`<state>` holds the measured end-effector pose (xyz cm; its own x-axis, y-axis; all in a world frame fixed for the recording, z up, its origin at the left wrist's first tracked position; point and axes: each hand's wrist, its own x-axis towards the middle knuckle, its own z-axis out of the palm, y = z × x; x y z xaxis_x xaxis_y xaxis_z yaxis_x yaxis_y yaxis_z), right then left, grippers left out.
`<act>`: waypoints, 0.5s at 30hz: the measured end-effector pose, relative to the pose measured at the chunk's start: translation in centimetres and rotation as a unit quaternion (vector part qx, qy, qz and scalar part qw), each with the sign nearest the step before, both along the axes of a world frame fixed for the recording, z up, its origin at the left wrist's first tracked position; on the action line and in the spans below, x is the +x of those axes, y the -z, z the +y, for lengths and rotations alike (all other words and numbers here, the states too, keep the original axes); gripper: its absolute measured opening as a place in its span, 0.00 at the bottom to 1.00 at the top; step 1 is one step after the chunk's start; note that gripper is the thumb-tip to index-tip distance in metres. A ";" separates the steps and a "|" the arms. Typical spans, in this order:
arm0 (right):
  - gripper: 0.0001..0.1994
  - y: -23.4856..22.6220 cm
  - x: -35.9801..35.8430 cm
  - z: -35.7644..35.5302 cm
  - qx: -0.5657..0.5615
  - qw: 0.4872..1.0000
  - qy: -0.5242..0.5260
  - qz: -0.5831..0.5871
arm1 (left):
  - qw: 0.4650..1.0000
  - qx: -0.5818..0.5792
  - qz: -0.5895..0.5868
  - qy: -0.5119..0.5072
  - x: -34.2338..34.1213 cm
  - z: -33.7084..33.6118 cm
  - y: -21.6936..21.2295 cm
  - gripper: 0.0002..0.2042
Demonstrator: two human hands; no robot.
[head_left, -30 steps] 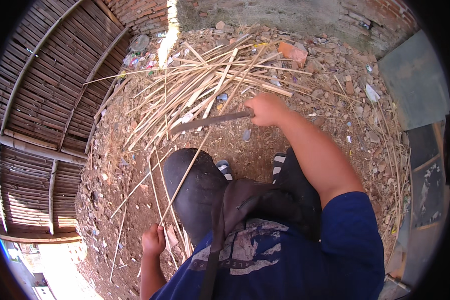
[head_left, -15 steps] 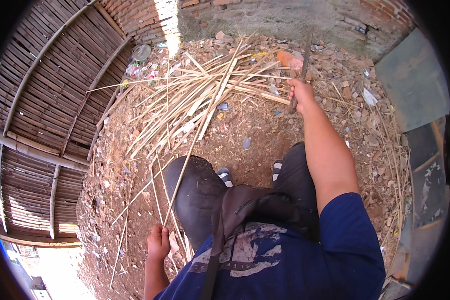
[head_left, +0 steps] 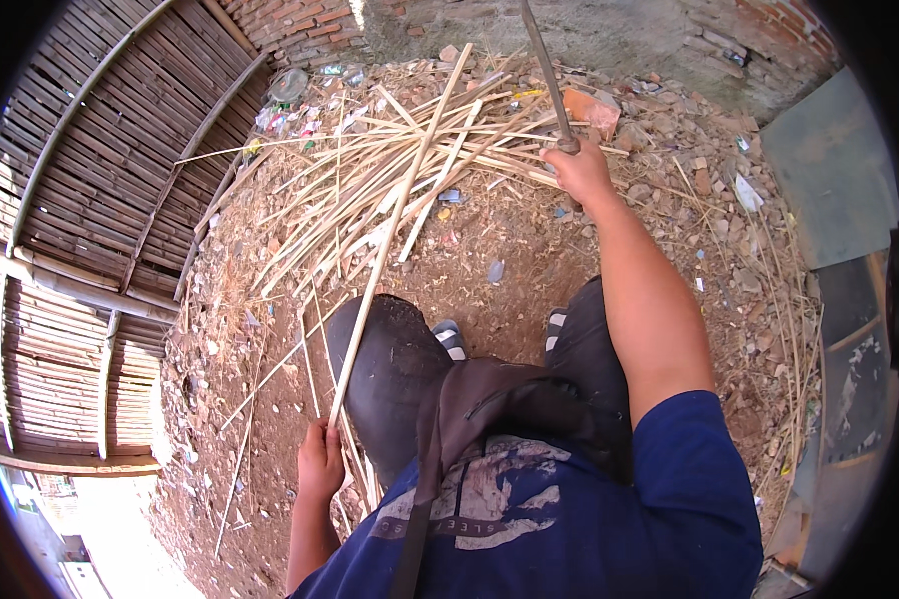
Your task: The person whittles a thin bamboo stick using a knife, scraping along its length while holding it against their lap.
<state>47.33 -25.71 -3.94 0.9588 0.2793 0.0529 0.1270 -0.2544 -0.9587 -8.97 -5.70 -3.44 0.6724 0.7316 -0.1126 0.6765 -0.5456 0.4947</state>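
Note:
My left hand (head_left: 320,461), low beside my left knee, is closed around the near end of a long pale bamboo strip (head_left: 388,245). The strip slants up past the knee, its far end over a loose heap of split bamboo strips (head_left: 370,210) on the ground. Out in front at arm's length, my right hand (head_left: 581,172) grips the handle of a machete (head_left: 545,75). Its long dark blade points up and leans to the left, apart from the held strip. The handle is mostly hidden by the fingers.
A bamboo slat wall (head_left: 90,150) rises on the left, and a brick and plaster wall (head_left: 449,30) closes the far side. Brick rubble, a larger orange brick (head_left: 591,112) and litter cover the ground. Grey sheets (head_left: 834,170) lean at the right. My knees flank the near ground.
The machete has swung from leaning right to leaning left, with my right hand slightly nearer the heap's middle. My left hand has moved a little forward, and the strip's far end has shifted left.

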 end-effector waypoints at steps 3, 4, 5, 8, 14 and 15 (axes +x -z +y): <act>0.23 -0.7 -0.9 0.0 -0.064 0.995 -0.045 -0.061 | 0.999 0.039 -0.008 -0.012 0.5 -0.1 1.4 0.16; 0.24 -0.7 -1.2 0.0 -0.079 0.992 -0.058 -0.086 | 0.999 0.041 -0.009 -0.011 0.5 -0.1 1.7 0.17; 0.25 -0.8 -1.4 0.0 -0.091 0.986 -0.071 -0.123 | 0.999 0.044 -0.013 -0.007 1.1 0.1 1.8 0.17; 0.24 -1.2 -2.6 0.4 -0.153 0.973 -0.098 -0.144 | 0.999 0.044 -0.018 -0.014 2.0 -0.2 1.6 0.16; 0.18 -3.6 -5.1 1.3 -0.259 0.913 -0.248 -0.194 | 0.999 0.008 -0.038 0.009 2.2 -0.2 1.2 0.22; 0.14 -4.1 -6.4 1.6 -0.256 0.903 -0.254 -0.234 | 0.999 -0.015 -0.034 0.020 2.1 -0.2 1.2 0.22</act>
<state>40.97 -24.10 0.11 0.6068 0.7789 0.1585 0.7123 -0.4444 -0.5433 -6.91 -5.90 -4.60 0.7074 0.7015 -0.0871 0.6192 -0.5554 0.5551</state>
